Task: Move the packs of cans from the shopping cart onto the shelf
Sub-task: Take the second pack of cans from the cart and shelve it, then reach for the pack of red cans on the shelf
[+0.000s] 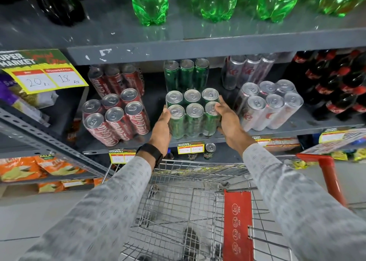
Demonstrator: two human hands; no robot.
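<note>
A shrink-wrapped pack of green cans (193,115) stands at the front of the grey shelf (297,125). My left hand (161,131) presses its left side and my right hand (227,120) presses its right side, so both hands grip the pack. Another green pack (186,74) stands behind it. A red cola pack (115,120) sits to the left and a silver pack (271,106) to the right, each with one more pack behind. The wire shopping cart (184,207) below my arms shows no packs in its basket.
Large green bottles (213,1) stand on the shelf above, dark cola bottles (334,86) at the right. A yellow price sign (43,76) hangs at the left. Snack bags (29,167) fill the lower left rack. The cart's red handle (326,173) is at the right.
</note>
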